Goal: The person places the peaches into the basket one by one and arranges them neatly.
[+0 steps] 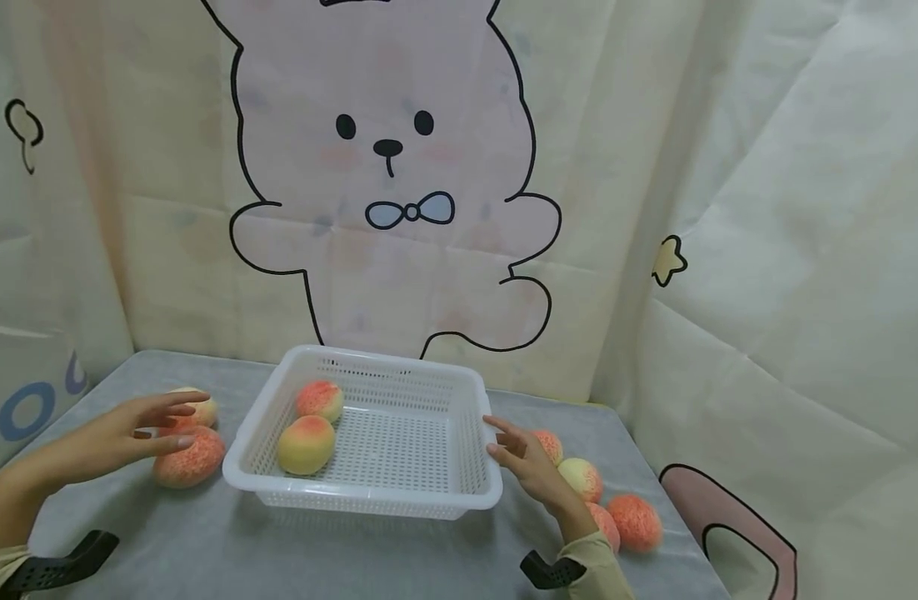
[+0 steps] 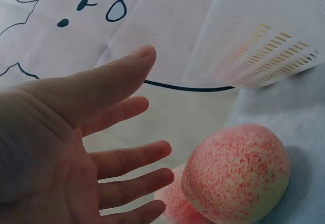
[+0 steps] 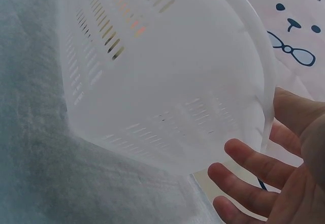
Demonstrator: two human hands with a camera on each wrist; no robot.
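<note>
Taking the white basket [image 1: 361, 492] as the clock's centre, the head view puts it mid-table [image 1: 369, 562] with two inner peaches [image 1: 306, 446] at nine o'clock inside it; the wrist views give only glimpses of colour through the slots. The same view shows outer-left peaches [image 1: 189, 465] at nine o'clock and four outer-right peaches [image 1: 636, 523] at four o'clock.

The left hand [image 1: 117, 429] reaches towards two o'clock above the outer-left peaches; its wrist view adds what the head view hides: palm bared, thumb uppermost, all fingers spread, clasping nothing. Whether they touch fruit, I cannot tell. The right hand [image 1: 534, 467] points to ten o'clock at the basket's three-o'clock rim; its wrist view shows fingers apart and slightly bent outside the wall.
</note>
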